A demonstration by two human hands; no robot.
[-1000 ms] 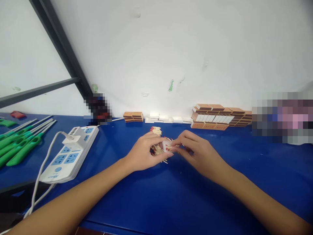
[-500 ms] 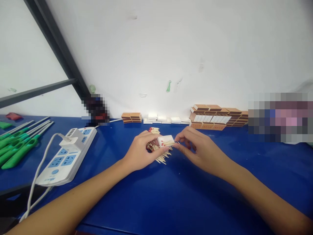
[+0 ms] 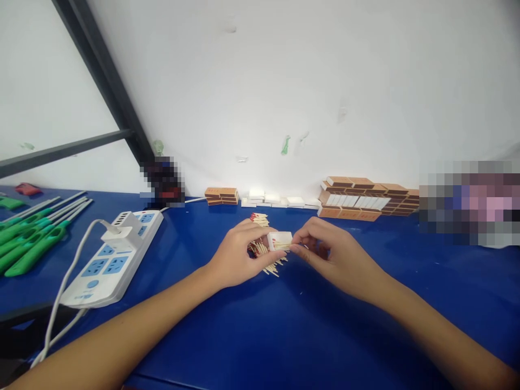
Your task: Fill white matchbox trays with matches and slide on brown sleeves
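My left hand (image 3: 235, 253) grips a small white matchbox tray (image 3: 286, 237) between thumb and fingers, its open side facing me. A few red-headed matches (image 3: 280, 245) lie inside it. At the tray's right end my right hand (image 3: 331, 250) is closed in a pinch on the tail of a match, its fingertips touching or very near the tray's edge. Beneath and behind my left hand is a loose pile of matches (image 3: 271, 266) on the blue table, partly hidden by that hand.
Along the wall stand brown matchboxes (image 3: 221, 196), several white trays (image 3: 287, 201) and a larger stack of matchboxes (image 3: 365, 199). A power strip (image 3: 111, 265) with a plugged-in charger and green-handled lighters (image 3: 34, 238) lie to the left on the blue table (image 3: 309, 336).
My right hand has brought its pinched match in against the tray's right end. The tray sits more level in my left hand. The whole view has shifted slightly.
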